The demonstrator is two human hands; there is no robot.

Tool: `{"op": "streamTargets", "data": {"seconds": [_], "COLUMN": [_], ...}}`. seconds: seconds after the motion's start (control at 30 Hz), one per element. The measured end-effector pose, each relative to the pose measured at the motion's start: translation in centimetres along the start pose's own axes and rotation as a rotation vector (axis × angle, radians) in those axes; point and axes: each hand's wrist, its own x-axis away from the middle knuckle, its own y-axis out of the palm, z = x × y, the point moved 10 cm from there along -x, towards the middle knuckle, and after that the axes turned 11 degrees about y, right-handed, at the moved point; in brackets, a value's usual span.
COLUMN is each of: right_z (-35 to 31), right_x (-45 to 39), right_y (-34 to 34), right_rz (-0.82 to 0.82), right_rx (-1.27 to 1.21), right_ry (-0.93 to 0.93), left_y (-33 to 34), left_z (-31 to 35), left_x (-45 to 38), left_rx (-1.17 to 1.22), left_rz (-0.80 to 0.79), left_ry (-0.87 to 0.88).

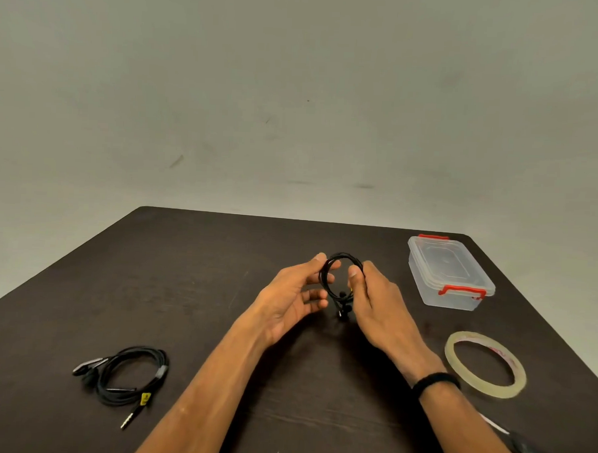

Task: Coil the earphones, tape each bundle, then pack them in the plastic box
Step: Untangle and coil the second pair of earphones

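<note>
Both hands hold one black earphone coil (337,262) upright above the middle of the dark table (221,257). My left hand (293,294) pinches the coil's left side with thumb and forefinger, its other fingers spread. My right hand (376,300) grips the right side; the earbuds hang below between the hands. A second black earphone bundle (130,378) lies coiled at the near left, with a band of tape around it and its jack plug pointing toward me. The clear plastic box (448,272) with red clips stands closed at the far right.
A roll of clear tape (485,363) lies flat at the right, near my right wrist with its black band. A dark strap with a white cord (527,452) shows at the bottom right corner. A plain wall rises behind the table's far edge.
</note>
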Motion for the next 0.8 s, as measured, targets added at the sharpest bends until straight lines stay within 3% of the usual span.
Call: {"op": "streamTargets", "data": {"seconds": [0.1,0.33,0.5,0.6,0.8], "right_z": [0.7,1.6,1.7,1.6,1.5], "right_x": [-0.2,-0.7,-0.8,-0.6,-0.1], "right_y": [-0.3,-0.2,0.0,0.3,0.2], "right_rz": [0.015,0.004,0.002,0.012,0.083], "right_rx": [-0.047,-0.148,-0.138,-0.067,0.136], "right_ry": [0.063,0.170,0.183,0.167,0.124], "left_y": [0.1,0.6,0.3,1.0,1.3], "left_z": [-0.3,-0.3,1.0,1.4,0.6], "left_x": [0.0,0.0,-0.5,-0.4,-0.4], "left_rx": [0.035,-0.164,-0.658,-0.827,-0.531], "left_rz": [-0.012,-0.126,-0.051,-0.067,-0.101], "left_ry": [-0.020,0.050,0.276,0.384,0.288]}}
